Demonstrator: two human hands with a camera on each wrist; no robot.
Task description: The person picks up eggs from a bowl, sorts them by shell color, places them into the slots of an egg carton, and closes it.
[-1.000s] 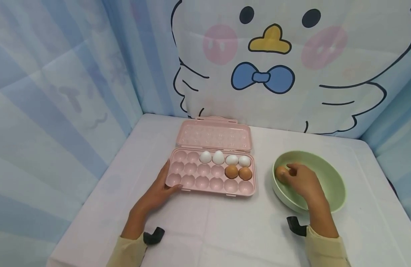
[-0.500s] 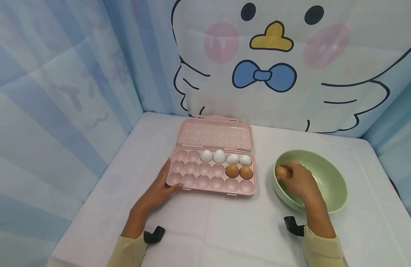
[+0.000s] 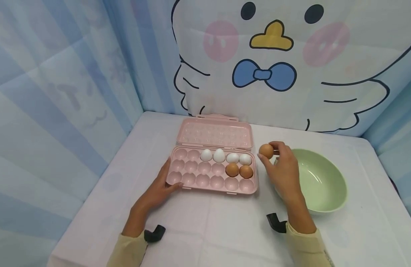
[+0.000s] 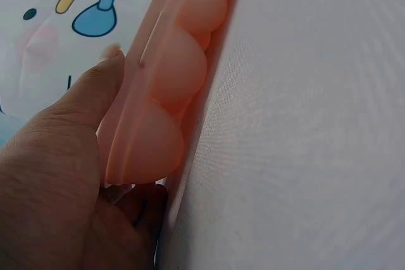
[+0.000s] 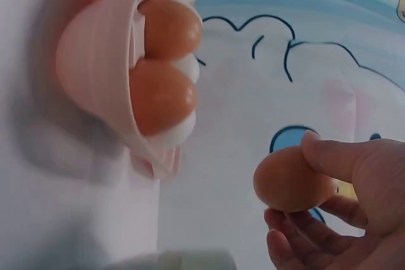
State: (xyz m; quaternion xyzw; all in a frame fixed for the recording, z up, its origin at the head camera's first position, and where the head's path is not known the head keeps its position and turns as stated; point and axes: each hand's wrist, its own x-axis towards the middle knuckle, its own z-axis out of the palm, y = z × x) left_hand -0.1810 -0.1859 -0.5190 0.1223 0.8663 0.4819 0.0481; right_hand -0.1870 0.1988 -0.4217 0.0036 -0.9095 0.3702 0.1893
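Observation:
A pink egg box (image 3: 203,181) lies on the table, its lid (image 3: 214,134) folded back. Several white eggs (image 3: 219,156) fill part of its rear row; two brown eggs (image 3: 232,170) sit in the middle row at the right. My left hand (image 3: 156,193) grips the box's front left corner. In the left wrist view, the thumb of the left hand (image 4: 60,137) lies on the rim and the fingers reach underneath. My right hand (image 3: 285,171) pinches a brown egg (image 3: 266,151) between thumb and fingers, right of the box. That egg (image 5: 288,181) is held in mid-air in the right wrist view.
A green bowl (image 3: 320,181) stands at the right, its left part hidden behind the right hand. White cloth (image 3: 205,230) covers the table. A curtain with a cartoon figure (image 3: 263,104) hangs behind, and a striped blue curtain (image 3: 75,92) hangs at the left.
My right hand has lifted the brown egg out of the green bowl and moved it left, towards the egg box. The left hand has stayed on the box's corner.

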